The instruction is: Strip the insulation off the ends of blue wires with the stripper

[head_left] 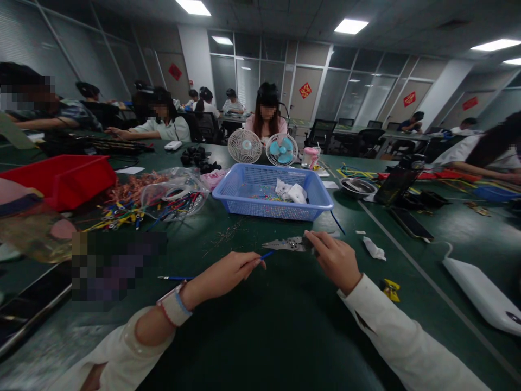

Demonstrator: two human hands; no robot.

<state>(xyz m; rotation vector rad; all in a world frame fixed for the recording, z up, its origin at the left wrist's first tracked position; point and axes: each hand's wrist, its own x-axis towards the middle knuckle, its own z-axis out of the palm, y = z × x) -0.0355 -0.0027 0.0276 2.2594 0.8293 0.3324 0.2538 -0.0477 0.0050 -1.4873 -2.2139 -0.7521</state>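
Observation:
My left hand [232, 270] is closed on a short blue wire [267, 254], whose end points up to the right. Just beyond that end are the jaws of a wire stripper [287, 244], gripped by my right hand [334, 255]. The jaws lie at or against the wire; whether they are clamped on it I cannot tell. Most of the stripper's handles are hidden behind my right hand. Another blue wire with a bare metal end [173, 278] lies on the green table, partly behind my left wrist.
A blue plastic basket [268, 210] with wire scraps and crumpled tissue stands ahead. Left are a red bin [61, 182] and bundled terminal-ended wires [171, 203]. Two small fans [281, 150] stand behind the basket. A white power bank [482, 290] lies right. Several people sit around.

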